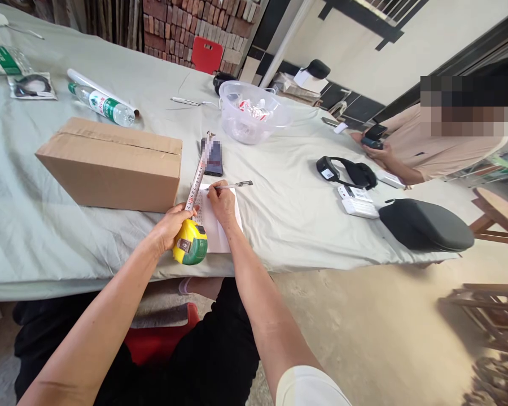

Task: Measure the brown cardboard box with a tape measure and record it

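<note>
My left hand [169,225] grips a yellow and green tape measure [190,243] at the table's near edge. Its blade [198,179] is pulled out and points away from me, past the right end of a brown cardboard box [110,163]. My right hand [220,202] is closed on a pen [231,185], whose tip rests on a white sheet of paper [218,223] beside the tape measure. A dark phone [214,158] lies just beyond the paper.
A grey-green cloth [279,197] covers the table. On it stand a clear plastic bowl [254,110], a water bottle [104,104], black headphones [347,172], white devices [358,203] and a dark case [425,225]. Another person [427,146] at the far right holds a phone. Wooden stools stand right.
</note>
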Demonstrator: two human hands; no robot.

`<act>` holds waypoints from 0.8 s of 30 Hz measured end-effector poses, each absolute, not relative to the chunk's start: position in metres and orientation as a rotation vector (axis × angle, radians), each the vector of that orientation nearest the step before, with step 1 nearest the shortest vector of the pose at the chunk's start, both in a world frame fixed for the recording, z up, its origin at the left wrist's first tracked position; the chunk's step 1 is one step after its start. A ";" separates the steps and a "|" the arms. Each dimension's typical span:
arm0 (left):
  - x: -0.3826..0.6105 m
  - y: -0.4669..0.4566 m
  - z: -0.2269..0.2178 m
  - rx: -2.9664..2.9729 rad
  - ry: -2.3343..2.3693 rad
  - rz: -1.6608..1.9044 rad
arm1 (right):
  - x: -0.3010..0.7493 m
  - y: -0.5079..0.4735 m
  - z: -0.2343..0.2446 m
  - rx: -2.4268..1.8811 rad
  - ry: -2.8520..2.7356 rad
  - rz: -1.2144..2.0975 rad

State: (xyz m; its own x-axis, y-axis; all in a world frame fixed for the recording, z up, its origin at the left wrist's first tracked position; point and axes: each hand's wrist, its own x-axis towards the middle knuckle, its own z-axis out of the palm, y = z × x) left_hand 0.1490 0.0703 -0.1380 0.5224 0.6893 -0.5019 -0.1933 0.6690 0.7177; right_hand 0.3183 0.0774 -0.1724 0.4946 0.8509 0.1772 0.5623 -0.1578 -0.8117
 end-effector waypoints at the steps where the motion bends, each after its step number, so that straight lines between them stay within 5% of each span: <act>1: 0.149 0.070 -0.138 0.647 0.868 0.575 | 0.318 0.077 -0.173 -1.843 -1.176 0.404; 24: 0.149 0.070 -0.137 0.629 0.875 0.569 | 0.319 0.076 -0.175 -1.816 -1.117 0.369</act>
State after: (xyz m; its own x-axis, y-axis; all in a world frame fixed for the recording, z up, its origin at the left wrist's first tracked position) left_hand 0.1493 0.0700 -0.1369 0.5198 0.6807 -0.5162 -0.1955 0.6830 0.7038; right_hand 0.3195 0.0755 -0.1753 0.5391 0.8169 0.2051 0.5345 -0.1436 -0.8329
